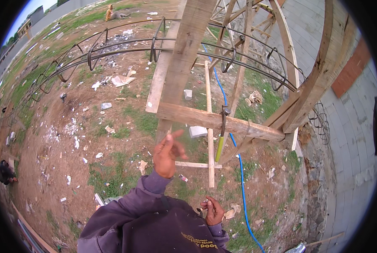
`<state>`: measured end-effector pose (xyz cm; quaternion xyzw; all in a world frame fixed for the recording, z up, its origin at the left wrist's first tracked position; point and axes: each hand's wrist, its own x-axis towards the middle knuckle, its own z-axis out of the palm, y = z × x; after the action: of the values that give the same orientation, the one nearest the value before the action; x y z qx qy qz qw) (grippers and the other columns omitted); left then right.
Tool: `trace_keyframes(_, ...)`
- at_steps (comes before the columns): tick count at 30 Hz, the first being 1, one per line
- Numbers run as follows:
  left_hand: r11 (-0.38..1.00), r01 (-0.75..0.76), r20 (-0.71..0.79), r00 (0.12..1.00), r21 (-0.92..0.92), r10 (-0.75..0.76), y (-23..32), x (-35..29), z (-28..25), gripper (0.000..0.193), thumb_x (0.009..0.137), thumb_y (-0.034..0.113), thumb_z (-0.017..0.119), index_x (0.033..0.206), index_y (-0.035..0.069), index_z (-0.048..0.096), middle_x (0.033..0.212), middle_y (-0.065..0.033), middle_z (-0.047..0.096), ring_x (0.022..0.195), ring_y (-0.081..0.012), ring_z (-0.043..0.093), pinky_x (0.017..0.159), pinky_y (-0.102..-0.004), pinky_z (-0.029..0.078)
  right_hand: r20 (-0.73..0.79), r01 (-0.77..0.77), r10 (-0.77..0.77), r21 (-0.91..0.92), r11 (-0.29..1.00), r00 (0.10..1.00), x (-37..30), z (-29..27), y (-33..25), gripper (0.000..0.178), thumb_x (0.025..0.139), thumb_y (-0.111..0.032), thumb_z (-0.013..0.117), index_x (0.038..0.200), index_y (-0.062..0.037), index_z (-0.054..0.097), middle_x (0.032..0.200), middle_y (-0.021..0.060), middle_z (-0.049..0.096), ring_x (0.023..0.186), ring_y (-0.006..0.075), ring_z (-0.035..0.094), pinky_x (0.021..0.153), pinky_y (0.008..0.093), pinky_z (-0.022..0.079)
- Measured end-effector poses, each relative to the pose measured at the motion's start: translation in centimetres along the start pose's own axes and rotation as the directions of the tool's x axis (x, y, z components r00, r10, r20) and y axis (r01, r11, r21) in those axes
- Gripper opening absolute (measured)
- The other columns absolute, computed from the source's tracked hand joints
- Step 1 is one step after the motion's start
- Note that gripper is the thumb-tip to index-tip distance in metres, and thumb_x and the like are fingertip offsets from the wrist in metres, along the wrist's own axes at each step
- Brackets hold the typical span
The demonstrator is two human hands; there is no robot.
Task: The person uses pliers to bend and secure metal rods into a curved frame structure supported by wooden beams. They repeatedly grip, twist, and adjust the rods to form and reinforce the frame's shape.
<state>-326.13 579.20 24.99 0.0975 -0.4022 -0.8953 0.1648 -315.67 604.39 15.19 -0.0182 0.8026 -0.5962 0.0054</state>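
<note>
Standing below rough timber framing, you have the crosspiece (209, 120) at mid-view, ahead of your body and above littered ground (91, 145). Its left end meets the upright plank (187, 67); its right end reaches the sloping timbers by the block wall (348, 143). Your left hand (166, 156) is up near the plank's lower end; touching or just in front, you cannot tell from here. Its thumb is raised, the other fingers part-spread and blurred; something thin may show at the thumb tip, too small to be sure. Your right hand (214, 211) sits low near your body, fingers half curled; cannot tell whether they pinch anything.

Handling, as judged: crosspiece stiff, fairly heavy, dry and rough, so little slip but splinters likely. Take it from beneath, near mid-length, clear of the hammer (219, 147). Plank looks long and awkward; grip both edges low down. Hammer probably head-heavy, tough; best hold is the yellow-green grip.

Axes: crosspiece runs left to right, falling slightly toward the right in view. Plank's long axis climbs from your left hand toward top centre, leaning right, passing the rebar cage (153, 49). Hammer hangs at the crosspiece, head up, grip pointing down and a little left.
</note>
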Motion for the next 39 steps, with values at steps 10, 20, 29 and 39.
trace_keyframes(10,0.911,0.072,0.114,0.993,-0.407,-0.028,4.4,0.6,-0.4,0.04,0.106,0.041,0.038,0.077,0.013,0.043,0.055,0.0048,0.029,0.044,-0.0068,0.026,0.041,-0.0245,0.026,0.396,-0.183,-0.054,0.535,0.825,0.917,1.1,-0.8,0.6,0.03,0.1,-0.023,0.055,0.104,0.0053,0.063,0.073,0.0083,0.063,0.066,0.0145,0.06,0.07,0.0288,0.049)
trace_keyframes(20,0.853,-0.202,0.194,0.924,-0.482,0.329,10.8,4.2,-2.7,0.043,0.107,0.035,0.034,0.067,0.017,0.035,0.052,0.0054,0.025,0.042,-0.0079,0.019,0.039,-0.025,0.02,0.508,-0.162,-0.185,0.562,0.811,0.841,4.3,-0.6,-5.0,0.029,0.099,-0.028,0.051,0.094,-0.0015,0.061,0.083,0.0145,0.066,0.079,0.0219,0.061,0.101,0.0433,0.038)
trace_keyframes(29,0.776,-0.203,0.145,0.924,-0.597,0.354,12.6,6.7,-5.6,0.044,0.107,0.033,0.035,0.066,0.017,0.036,0.053,0.0053,0.024,0.042,-0.0083,0.019,0.04,-0.0258,0.019,0.416,0.136,-0.512,0.663,0.737,0.751,5.4,0.8,-9.0,0.021,0.097,-0.023,0.055,0.084,-0.0076,0.059,0.09,0.0121,0.067,0.118,0.0317,0.049,0.106,0.0528,0.031)
trace_keyframes(39,0.735,-0.098,0.333,0.846,-0.671,0.416,16.1,7.9,-4.7,0.041,0.108,0.033,0.03,0.072,0.016,0.035,0.053,0.0042,0.025,0.043,-0.0078,0.017,0.041,-0.0255,0.016,0.75,-0.367,-0.095,0.425,0.828,0.654,5.7,2.7,-10.4,0.021,0.102,-0.015,0.049,0.09,0.0012,0.056,0.087,0.011,0.059,0.075,0.0163,0.062,0.069,0.0291,0.051)
